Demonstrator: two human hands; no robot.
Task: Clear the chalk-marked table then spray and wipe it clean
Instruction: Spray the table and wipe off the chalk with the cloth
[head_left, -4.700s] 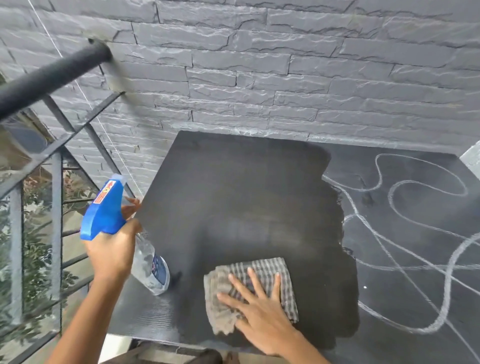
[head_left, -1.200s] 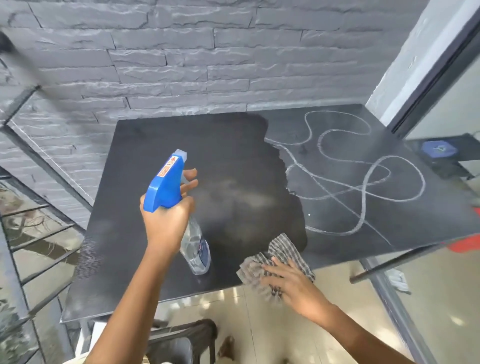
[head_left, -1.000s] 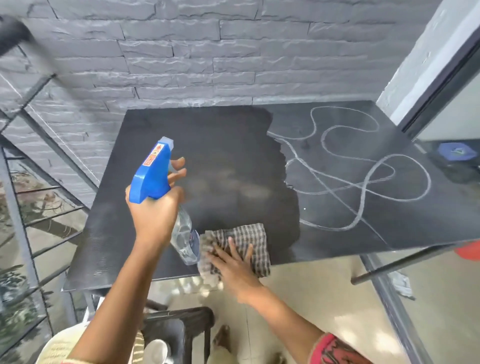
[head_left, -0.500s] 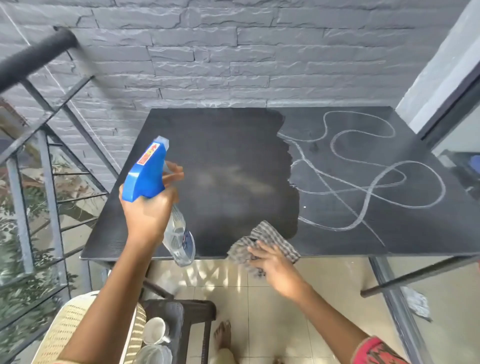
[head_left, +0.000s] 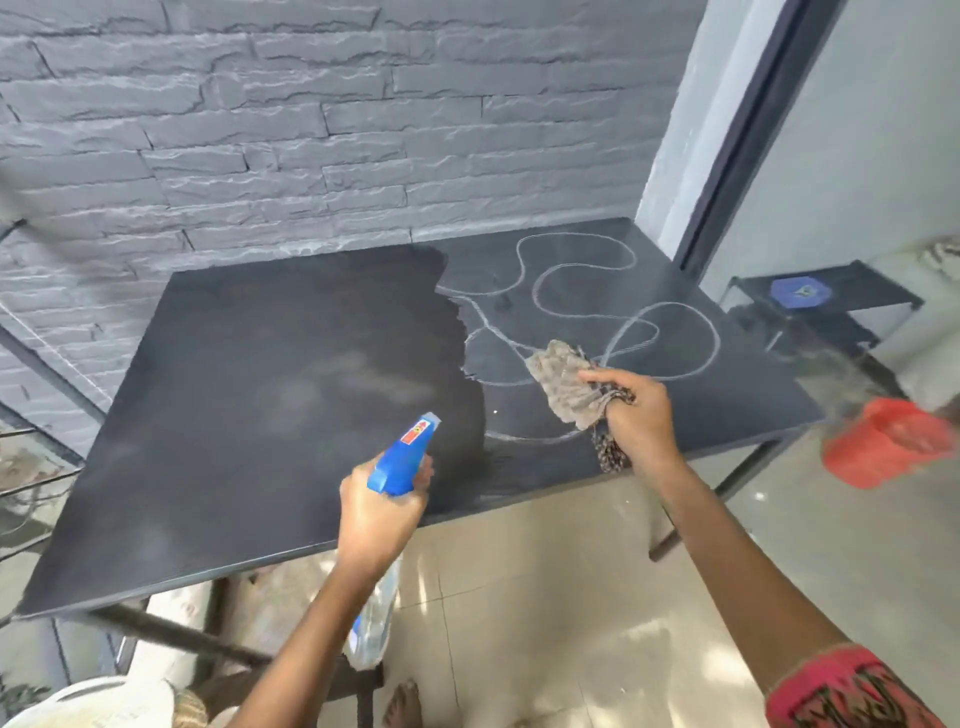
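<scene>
Table (head_left: 234, 415) left half: wiped dark, chalk-free. My left hand (head_left: 379, 514) curls round the spray bottle (head_left: 402, 457) over the near edge. My right hand (head_left: 636, 415) clutches the bunched cloth (head_left: 563, 384) above the right half; chalk lines (head_left: 670, 322) there outstanding.

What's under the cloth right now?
The unwiped right part of the table, with chalk lines running under the cloth, which the right hand grips bunched. The lines directly beneath are covered.
</scene>
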